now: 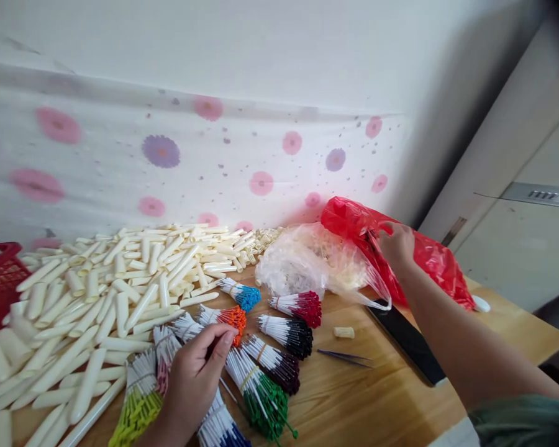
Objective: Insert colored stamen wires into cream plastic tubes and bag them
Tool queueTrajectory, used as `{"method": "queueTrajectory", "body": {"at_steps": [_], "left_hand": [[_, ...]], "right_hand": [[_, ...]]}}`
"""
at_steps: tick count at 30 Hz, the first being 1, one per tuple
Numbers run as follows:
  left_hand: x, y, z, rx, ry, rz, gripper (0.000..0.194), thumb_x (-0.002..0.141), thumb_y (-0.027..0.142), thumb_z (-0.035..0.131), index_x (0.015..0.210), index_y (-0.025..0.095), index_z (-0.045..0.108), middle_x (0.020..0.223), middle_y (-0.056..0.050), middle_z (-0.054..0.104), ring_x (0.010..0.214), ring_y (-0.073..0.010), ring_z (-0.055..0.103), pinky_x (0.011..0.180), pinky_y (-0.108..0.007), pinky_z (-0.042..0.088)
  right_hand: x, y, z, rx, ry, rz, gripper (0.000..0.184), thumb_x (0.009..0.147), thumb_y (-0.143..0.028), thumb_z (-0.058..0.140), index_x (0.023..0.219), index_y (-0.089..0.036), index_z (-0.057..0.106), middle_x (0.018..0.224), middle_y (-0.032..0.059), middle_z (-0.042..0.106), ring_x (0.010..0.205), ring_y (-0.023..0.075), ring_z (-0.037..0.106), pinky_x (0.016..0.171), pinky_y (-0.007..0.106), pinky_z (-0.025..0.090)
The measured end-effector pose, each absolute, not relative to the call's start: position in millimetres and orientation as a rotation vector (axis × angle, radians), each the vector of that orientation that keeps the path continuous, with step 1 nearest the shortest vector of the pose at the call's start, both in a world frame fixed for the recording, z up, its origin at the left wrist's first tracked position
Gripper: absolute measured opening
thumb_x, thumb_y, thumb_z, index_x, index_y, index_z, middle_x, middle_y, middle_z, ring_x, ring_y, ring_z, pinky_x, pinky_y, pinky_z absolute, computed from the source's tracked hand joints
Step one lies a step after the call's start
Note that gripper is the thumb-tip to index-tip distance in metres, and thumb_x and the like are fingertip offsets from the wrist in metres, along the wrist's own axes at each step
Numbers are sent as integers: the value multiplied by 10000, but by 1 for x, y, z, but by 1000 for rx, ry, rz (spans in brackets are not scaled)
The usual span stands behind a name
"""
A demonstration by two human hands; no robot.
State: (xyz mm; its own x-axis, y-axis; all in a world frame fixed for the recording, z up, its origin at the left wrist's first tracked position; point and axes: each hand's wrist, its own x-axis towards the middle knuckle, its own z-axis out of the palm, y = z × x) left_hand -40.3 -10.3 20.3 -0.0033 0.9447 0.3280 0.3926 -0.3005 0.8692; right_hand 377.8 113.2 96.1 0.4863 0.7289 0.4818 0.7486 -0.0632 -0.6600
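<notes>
My left hand (193, 379) is closed in a pinch, thumb against forefinger, beside an orange-tipped bundle of thin white sticks (233, 320); what it holds, if anything, is hidden. Near it lie rubber-banded bundles with green tips (263, 397), yellow-green tips (135, 403) and dark blue tips (221, 425). My right hand (397, 244) reaches to the red plastic bag (354, 217), fingers curled at a dark spot in its folds. I cannot make out what they grip. A clear plastic bag (302, 254) lies to its left.
Cream-coloured plastic tubes (135, 279) are heaped on the left, by a red basket (2, 279). More bundles have blue (246, 297), red (310, 308) and black tips (298, 337). Tweezers (345, 357), a short cream piece (343, 333) and a black phone-like slab (410, 344) lie right.
</notes>
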Motion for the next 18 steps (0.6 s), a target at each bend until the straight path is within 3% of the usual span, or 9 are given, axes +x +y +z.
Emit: {"method": "queueTrajectory", "body": {"at_steps": [2,5,7,9,11,18], "left_hand": [[-38,-12,22,1710,1381,1314,211,808,374,563,782,191,664,684,-9,662,661,-170,589,615,-222,454],[-34,-15,24,1742,1351,1311,183,820,339,560,758,199,659,654,3,649,622,-157,578,608,-220,445],[-32,-17,26,1789,1331,1302,191,836,326,542,752,198,656,658,0,650,620,-153,580,606,-220,442],[-31,-18,27,1830,1320,1301,204,850,314,521,751,192,652,654,-5,645,616,-150,582,596,-218,437],[-32,-19,27,1856,1318,1311,208,857,300,512,746,185,645,638,-5,634,600,-142,578,586,-214,429],[-37,-17,24,1827,1299,1337,221,868,269,485,744,167,635,652,-23,630,611,-139,577,599,-220,417]], "right_hand": [[340,129,96,-1672,-1481,-57,245,850,-244,459,991,-134,627,1086,147,628,1027,233,569,836,344,460],[265,146,96,-1499,-1916,16,236,865,-213,474,1006,-156,655,1082,85,654,926,165,624,822,277,483],[212,158,98,-1415,-2177,49,224,881,-193,489,1026,-188,659,1091,53,656,969,144,612,869,252,464],[162,175,99,-1401,-2391,65,215,914,-217,476,1042,-190,647,1101,52,645,1014,160,592,931,308,445],[121,195,95,-1461,-2569,85,250,907,-308,527,1099,-160,589,1131,72,606,996,190,594,873,404,489],[62,241,49,-1787,-2824,11,323,900,-323,543,1177,-157,535,1174,83,569,991,202,592,827,410,514]]}}
